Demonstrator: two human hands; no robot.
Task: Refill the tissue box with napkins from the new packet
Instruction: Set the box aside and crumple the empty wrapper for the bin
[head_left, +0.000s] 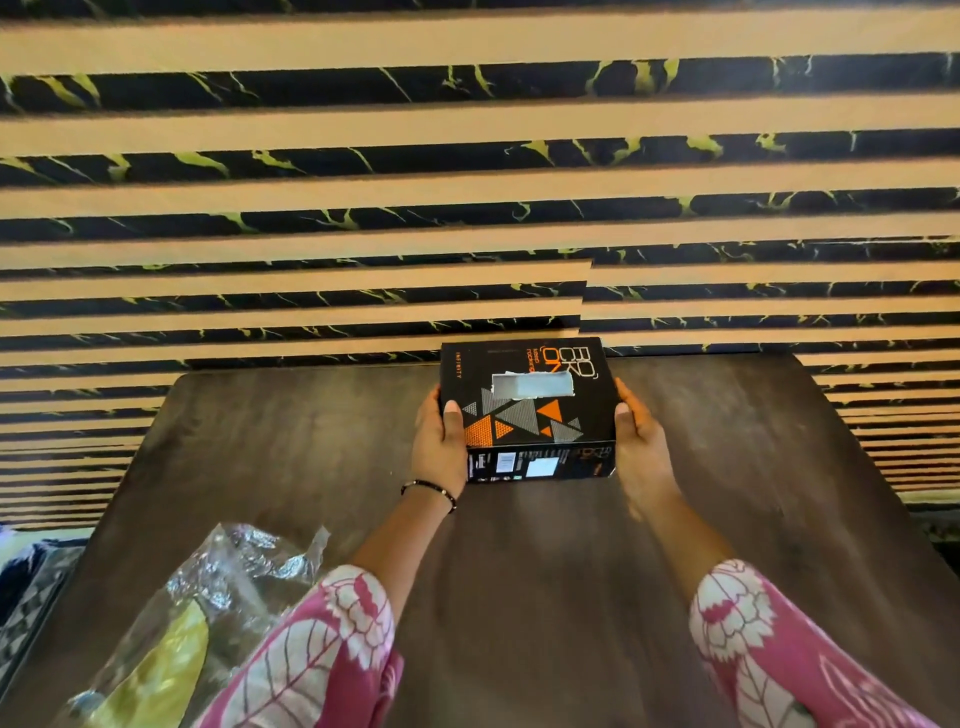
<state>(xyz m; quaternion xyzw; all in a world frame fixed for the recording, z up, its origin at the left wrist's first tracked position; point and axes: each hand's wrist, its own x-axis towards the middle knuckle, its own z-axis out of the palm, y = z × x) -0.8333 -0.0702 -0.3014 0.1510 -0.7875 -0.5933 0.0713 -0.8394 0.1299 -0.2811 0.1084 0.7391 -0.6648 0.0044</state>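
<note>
1. The tissue box (527, 410) sits near the far edge of the dark table (727, 493), in the middle, its torn slot facing up. Both hands clasp it by its short ends.
2. The left hand (439, 447) wraps the left end: thumb lying on the top face, the other fingers (451, 410) curled round the side, closed on the box. The right hand (641, 441) mirrors it on the right end, thumb tip on the top edge, palm pressed to the side.
3. Through the slot only a pale inside shows; whether any napkins lie in it cannot be told from here.
4. The crumpled clear packet (208, 613) lies at the near left corner of the table, well apart from the box, with something yellow inside or under it. It looks loose and slack; whether it holds napkins cannot be told.
5. The step in hand seems to be positioning or setting down the box. To do it well, keep the grip even on both ends so the thin card does not buckle.
6. Keep the slot upward and the box square to the table edge.
7. Press lightly: an empty carton dents easily, and the torn slot edges could rip further.
</note>
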